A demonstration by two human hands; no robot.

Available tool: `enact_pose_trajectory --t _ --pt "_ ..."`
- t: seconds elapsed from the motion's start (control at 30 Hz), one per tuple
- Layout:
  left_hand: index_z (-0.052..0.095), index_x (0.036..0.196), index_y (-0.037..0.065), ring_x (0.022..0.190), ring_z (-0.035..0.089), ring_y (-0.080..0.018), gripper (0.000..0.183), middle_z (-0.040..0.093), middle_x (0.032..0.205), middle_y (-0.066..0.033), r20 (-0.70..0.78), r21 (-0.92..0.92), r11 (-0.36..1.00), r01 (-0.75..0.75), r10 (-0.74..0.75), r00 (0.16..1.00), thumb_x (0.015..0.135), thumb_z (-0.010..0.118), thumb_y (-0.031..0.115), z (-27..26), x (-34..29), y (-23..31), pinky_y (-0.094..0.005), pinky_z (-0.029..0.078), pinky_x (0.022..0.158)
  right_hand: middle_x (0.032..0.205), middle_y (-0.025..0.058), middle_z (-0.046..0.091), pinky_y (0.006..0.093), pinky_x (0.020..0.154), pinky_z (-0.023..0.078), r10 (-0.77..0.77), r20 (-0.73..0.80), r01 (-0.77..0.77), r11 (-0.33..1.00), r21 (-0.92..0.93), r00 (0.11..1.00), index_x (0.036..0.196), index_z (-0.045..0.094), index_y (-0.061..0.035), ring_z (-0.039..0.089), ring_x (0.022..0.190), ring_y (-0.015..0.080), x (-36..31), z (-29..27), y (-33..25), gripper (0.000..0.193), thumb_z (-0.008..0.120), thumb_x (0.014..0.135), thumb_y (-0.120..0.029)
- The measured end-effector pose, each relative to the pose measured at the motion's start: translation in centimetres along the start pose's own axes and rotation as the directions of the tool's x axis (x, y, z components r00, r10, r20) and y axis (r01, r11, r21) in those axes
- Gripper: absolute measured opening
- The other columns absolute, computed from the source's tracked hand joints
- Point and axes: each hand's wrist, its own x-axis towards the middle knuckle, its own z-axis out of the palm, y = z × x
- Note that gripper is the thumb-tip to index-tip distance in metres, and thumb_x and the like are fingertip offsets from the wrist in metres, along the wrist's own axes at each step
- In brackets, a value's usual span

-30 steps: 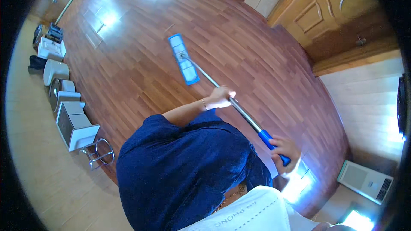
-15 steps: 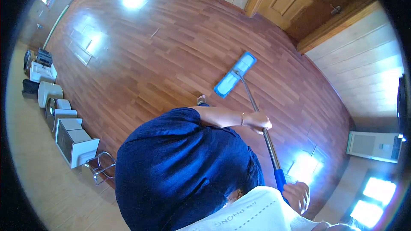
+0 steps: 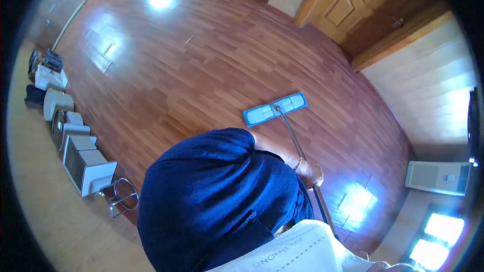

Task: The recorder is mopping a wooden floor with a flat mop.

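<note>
A flat mop point(image 3: 261, 115) with a blue-edged pad lies on the wooden floor in front of me, its pad slightly slanted from left to right. From the pad's middle a metal pole runs back toward me. My left hand point(image 3: 309, 175), with a bracelet at the wrist, is closed round that pole partway along. The pole's upper end and its blue grip are hidden behind the white cloth point(image 3: 297, 249) at the lower edge. My right hand does not show. A dark blue sleeve and shirt point(image 3: 217, 186) fill the lower middle.
Along the left wall stand several white cabinets or appliances point(image 3: 98, 171) and a metal-framed stool point(image 3: 121, 196). A wooden door point(image 3: 348, 10) is at the far right. A white floor-standing unit point(image 3: 437, 176) stands by the right wall. Bright reflections lie on the floor.
The mop pad has come nearer and turned from steeply slanted to nearly crosswise. My left hand has moved down and back with the pole. My right hand, earlier by the blue grip, has gone out of sight.
</note>
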Motion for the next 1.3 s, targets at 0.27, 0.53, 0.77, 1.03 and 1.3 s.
enact_pose_trajectory --t 0.27,0.53,0.77,1.03,1.3 --pt "0.063 0.068 0.011 0.065 0.063 -0.0359 0.016 0.062 0.066 -0.0124 -0.229 -0.079 0.95 0.303 -0.313 0.922 0.058 0.065 0.024 -2.5 -9.1 -7.9 -0.0484 0.048 0.055 0.07 0.0128 0.059 0.041 0.056 0.04 -0.035 -0.142 0.061 0.982 0.179 0.989 0.079 0.052 -0.0036 0.054 0.059 0.024 2.0 4.5 0.6 0.031 0.055 0.092 -0.031" --pt "0.056 0.064 0.01 0.068 0.061 -0.0378 0.012 0.059 0.064 -0.0122 -0.424 -0.196 0.802 0.564 -0.588 0.688 0.062 0.063 0.019 -3.5 -25.2 -13.7 -0.0508 0.047 0.056 0.076 0.0143 0.063 0.0421 0.068 0.052 0.087 0.069 -0.105 0.94 0.325 0.994 0.084 0.054 -0.0051 0.062 0.071 0.0305 7.9 17.5 0.2 0.03 0.061 0.09 -0.034" --pt "0.057 0.066 0.01 0.072 0.062 -0.0377 0.013 0.06 0.067 -0.0133 -0.493 -0.201 0.662 0.722 -0.705 0.51 0.061 0.065 0.019 -2.2 -33.9 -16.0 -0.0491 0.048 0.059 0.082 0.0149 0.064 0.0436 0.076 0.052 0.138 0.182 -0.212 0.842 0.496 0.974 0.085 0.054 -0.008 0.064 0.082 0.0313 8.8 24.3 2.1 0.021 0.065 0.089 -0.026" --pt "0.057 0.067 0.009 0.069 0.06 -0.0379 0.013 0.059 0.068 -0.0143 -0.494 -0.258 0.521 0.813 -0.795 0.352 0.061 0.064 0.018 1.3 -44.1 -15.0 -0.0454 0.048 0.057 0.091 0.014 0.069 0.0461 0.086 0.047 -0.19 0.431 -0.17 0.725 0.667 0.882 0.083 0.06 -0.0067 0.064 0.095 0.0356 11.9 31.0 1.2 0.018 0.073 0.08 -0.019" --pt "0.053 0.065 0.008 0.072 0.059 -0.0379 0.02 0.057 0.068 -0.014 -0.599 -0.387 0.348 0.854 -0.799 0.054 0.059 0.07 0.016 6.6 -50.1 -11.1 -0.0462 0.049 0.06 0.102 0.0085 0.069 0.0442 0.095 0.042 -0.485 0.577 -0.101 0.702 0.705 0.657 0.081 0.06 -0.0084 0.06 0.109 0.0307 13.7 34.7 0.3 0.018 0.075 0.075 -0.016"
